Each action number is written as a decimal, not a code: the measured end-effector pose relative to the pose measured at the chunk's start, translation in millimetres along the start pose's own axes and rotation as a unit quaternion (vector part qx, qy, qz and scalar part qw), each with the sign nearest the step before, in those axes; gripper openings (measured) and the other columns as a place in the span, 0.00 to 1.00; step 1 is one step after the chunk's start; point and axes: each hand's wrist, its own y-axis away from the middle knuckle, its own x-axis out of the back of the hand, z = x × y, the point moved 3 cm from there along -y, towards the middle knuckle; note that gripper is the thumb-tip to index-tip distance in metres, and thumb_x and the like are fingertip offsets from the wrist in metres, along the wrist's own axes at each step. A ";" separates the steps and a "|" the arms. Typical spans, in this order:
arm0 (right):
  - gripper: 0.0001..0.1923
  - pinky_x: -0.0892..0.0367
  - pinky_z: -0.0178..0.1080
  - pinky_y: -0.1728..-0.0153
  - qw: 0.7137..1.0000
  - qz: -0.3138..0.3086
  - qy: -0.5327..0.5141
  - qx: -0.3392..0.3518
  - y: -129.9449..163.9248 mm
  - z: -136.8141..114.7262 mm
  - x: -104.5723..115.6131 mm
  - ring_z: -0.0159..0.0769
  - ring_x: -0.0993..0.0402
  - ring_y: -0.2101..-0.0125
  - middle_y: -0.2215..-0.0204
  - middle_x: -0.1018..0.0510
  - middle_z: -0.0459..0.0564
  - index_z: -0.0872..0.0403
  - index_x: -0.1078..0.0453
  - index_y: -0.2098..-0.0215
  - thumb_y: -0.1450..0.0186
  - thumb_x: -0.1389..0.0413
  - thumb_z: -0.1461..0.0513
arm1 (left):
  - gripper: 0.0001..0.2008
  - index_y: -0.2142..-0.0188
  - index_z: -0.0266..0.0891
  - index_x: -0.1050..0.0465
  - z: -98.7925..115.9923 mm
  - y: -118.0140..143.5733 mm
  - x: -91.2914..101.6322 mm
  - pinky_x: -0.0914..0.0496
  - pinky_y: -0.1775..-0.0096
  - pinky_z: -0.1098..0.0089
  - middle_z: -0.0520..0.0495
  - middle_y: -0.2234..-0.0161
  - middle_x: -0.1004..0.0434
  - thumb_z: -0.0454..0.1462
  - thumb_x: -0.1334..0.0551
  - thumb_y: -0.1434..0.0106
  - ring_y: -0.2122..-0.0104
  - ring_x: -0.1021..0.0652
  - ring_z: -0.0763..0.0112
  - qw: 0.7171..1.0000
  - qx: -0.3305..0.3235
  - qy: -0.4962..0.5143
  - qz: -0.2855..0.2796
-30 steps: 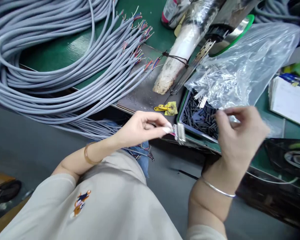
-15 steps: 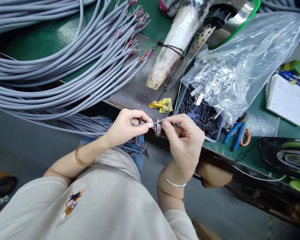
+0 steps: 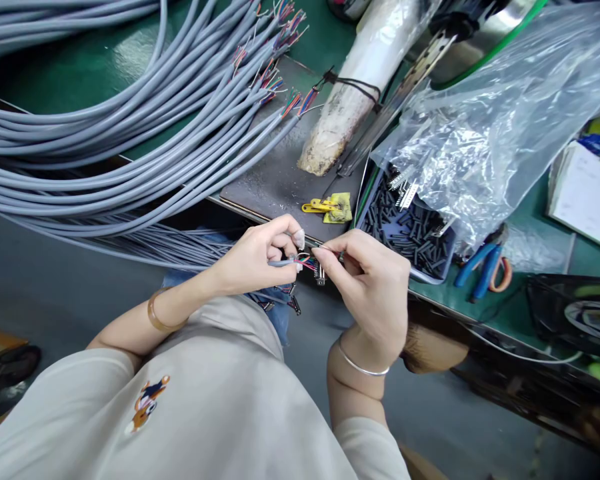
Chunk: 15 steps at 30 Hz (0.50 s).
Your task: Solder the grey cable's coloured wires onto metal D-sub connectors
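In the head view my left hand (image 3: pixel 253 261) is closed on the end of a grey cable (image 3: pixel 283 263), with white coverings on its fingertips. Coloured wires (image 3: pixel 307 263) fan out from that end towards a small metal multi-pin connector (image 3: pixel 321 274), which hangs tilted between my hands. Just right of it, my right hand (image 3: pixel 373 280) pinches thumb against forefinger. Whatever lies in that pinch is too small and too hidden to name.
A bundle of grey cables (image 3: pixel 145 150) with stripped ends lies at left. A white wrapped roll (image 3: pixel 341 113) angles over the dark board (image 3: pixel 267 177), near a yellow clip (image 3: pixel 317 206). At right are a bin of black tubes (image 3: pixel 407 230), a plastic bag (image 3: pixel 485 140) and blue-handled pliers (image 3: pixel 483 267).
The connector has turned and dropped slightly, and coloured wires now show between my hands. My left forefinger has lifted away from the wires. The bench has shifted slightly right in view.
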 end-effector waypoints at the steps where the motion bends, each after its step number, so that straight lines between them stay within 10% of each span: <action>1: 0.09 0.43 0.34 0.74 1.000 -0.005 0.000 0.006 -1.3 -0.4 -0.2 0.25 0.38 0.77 0.75 0.28 0.40 0.52 0.30 0.70 0.31 0.38 0.64 | 0.14 0.63 0.40 0.38 -0.6 0.7 -0.4 0.47 0.77 0.79 0.58 0.73 0.31 0.31 0.36 0.46 0.79 0.43 0.85 1.000 0.002 0.002 -0.010; 12: 0.13 0.43 0.32 0.75 0.973 -0.213 -0.070 0.061 -13.9 -2.6 -5.5 0.24 0.37 0.77 0.77 0.29 0.40 0.53 0.29 0.73 0.30 0.39 0.61 | 0.15 0.64 0.41 0.41 -4.8 7.7 -2.5 0.46 0.77 0.80 0.60 0.73 0.34 0.30 0.35 0.44 0.79 0.40 0.86 0.996 0.010 0.034 -0.081; 15: 0.16 0.42 0.33 0.75 0.980 -0.180 -0.068 0.049 -13.7 -5.9 -5.3 0.25 0.36 0.78 0.79 0.29 0.41 0.53 0.28 0.75 0.29 0.41 0.59 | 0.16 0.62 0.41 0.39 -4.9 7.3 -2.1 0.44 0.78 0.81 0.60 0.73 0.32 0.30 0.33 0.44 0.79 0.38 0.86 0.995 0.005 0.076 -0.069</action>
